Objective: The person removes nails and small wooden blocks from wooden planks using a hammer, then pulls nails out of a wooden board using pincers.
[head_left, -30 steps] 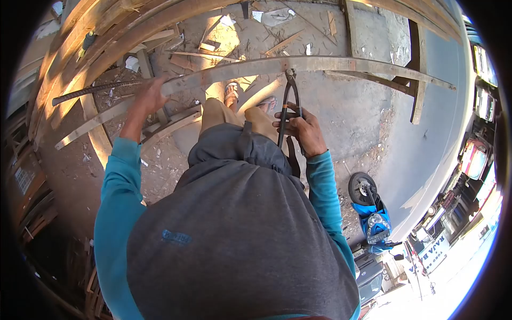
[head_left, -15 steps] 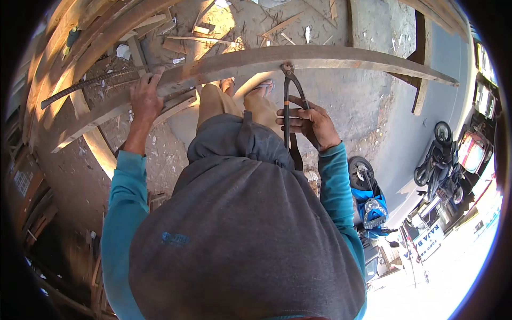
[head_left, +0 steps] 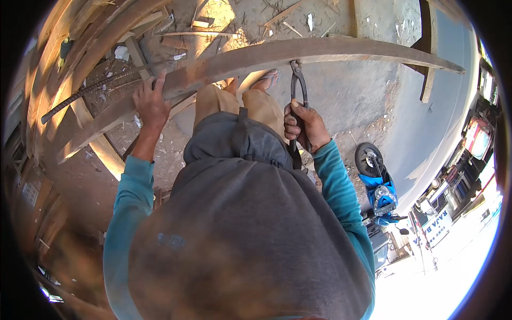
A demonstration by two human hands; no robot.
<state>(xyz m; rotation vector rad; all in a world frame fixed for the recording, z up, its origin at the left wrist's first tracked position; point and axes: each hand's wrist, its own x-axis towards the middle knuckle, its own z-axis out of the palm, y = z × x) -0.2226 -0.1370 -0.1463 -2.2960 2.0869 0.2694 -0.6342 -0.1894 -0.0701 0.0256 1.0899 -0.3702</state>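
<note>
A long wooden beam [head_left: 234,62] runs across in front of me, bowed by the lens. My left hand [head_left: 151,101] grips the beam toward its left part, fingers over its far side. Closed round the handles of dark metal pincers [head_left: 298,80] is my right hand [head_left: 308,126]. The pincers' jaws touch the near face of the beam, right of its middle. Whether a nail sits in the jaws is too small to tell. Beyond my left hand, a ribbed steel bar [head_left: 80,96] lies at a slant.
Stacked timber [head_left: 98,40] stands at the left. Wood scraps and litter [head_left: 282,16] cover the ground ahead, and my sandalled foot [head_left: 266,80] is under the beam. A blue motorcycle [head_left: 381,197] is parked at the right. A wooden post [head_left: 428,80] crosses below the beam's right end.
My right hand's fingers have closed round the pincers, and the two handles have come closer together. The view has shifted slightly. My left hand stays on the beam.
</note>
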